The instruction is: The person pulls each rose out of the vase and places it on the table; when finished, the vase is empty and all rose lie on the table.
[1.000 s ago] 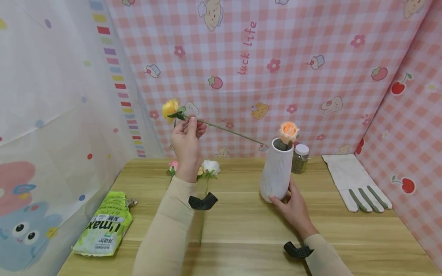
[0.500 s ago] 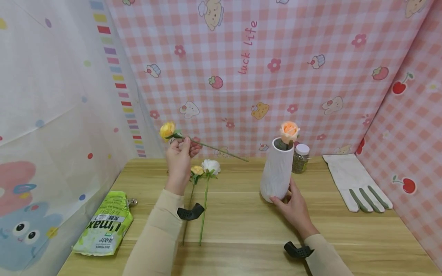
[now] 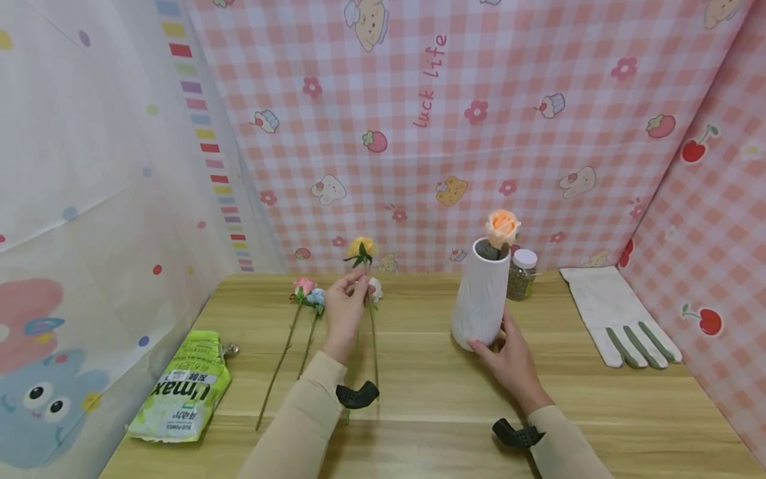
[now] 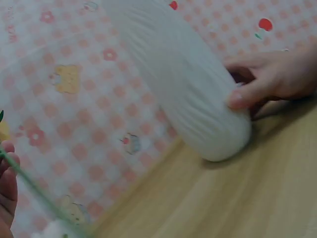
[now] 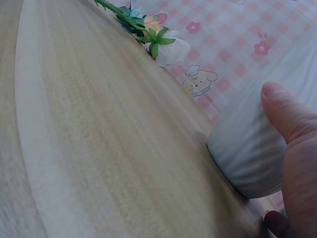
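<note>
My left hand (image 3: 344, 313) pinches a yellow rose (image 3: 362, 249) just under its bloom; the bloom points up and the green stem hangs down over the table. In the left wrist view, that stem (image 4: 37, 191) runs slantwise from the fingertips. My right hand (image 3: 510, 362) grips the lower part of a white ribbed vase (image 3: 477, 303), its thumb (image 5: 283, 106) along the side. One peach rose (image 3: 503, 228) stands in the vase's mouth. Behind my left hand, a white rose (image 3: 375, 289) is partly hidden. A pink rose (image 3: 304, 286) and a blue flower (image 3: 316, 297) lie left of it.
A green and white bag (image 3: 182, 389) lies at the table's left side. Behind the vase stands a jar with a white lid (image 3: 522, 274). A white glove with grey-green stripes (image 3: 619, 318) lies at the right. Checked cloth (image 3: 407, 146) hangs along the back.
My left hand has come down and then right with the yellow rose, turning its stem from slanting sideways to hanging down. The right hand and vase stay put.
</note>
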The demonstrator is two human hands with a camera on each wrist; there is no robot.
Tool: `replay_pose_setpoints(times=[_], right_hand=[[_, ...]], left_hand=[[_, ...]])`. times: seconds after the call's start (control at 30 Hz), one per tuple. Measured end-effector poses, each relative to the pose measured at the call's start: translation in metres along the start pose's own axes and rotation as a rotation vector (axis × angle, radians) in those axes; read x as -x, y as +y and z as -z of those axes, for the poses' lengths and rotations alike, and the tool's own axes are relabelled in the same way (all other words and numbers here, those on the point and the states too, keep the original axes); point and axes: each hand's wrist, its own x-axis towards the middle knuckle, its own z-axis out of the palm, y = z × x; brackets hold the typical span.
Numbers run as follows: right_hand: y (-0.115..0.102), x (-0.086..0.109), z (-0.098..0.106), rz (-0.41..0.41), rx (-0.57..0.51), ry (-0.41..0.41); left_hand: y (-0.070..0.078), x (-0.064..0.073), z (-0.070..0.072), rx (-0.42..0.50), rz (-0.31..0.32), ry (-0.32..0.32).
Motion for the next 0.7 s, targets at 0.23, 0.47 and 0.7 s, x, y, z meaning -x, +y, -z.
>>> replay_pose_setpoints(times=[0.23, 0.47, 0.7], right_hand=[[0.001, -0.001, 0.000, -0.009, 0.011, -0.002], [0.002, -0.001, -0.001, -0.003, 0.008, 0.006], [0.002, -0.001, 0.000, -0.007, 0.001, 0.006]], left_hand=[[-0.039, 0.015, -0.017, -0.130, 0.038, 0.020], [-0.063, 0.020, -0.032, -0.300, 0.019, -0.049], [-0.077, 0.020, -0.038, -0.451, -0.061, -0.067]])
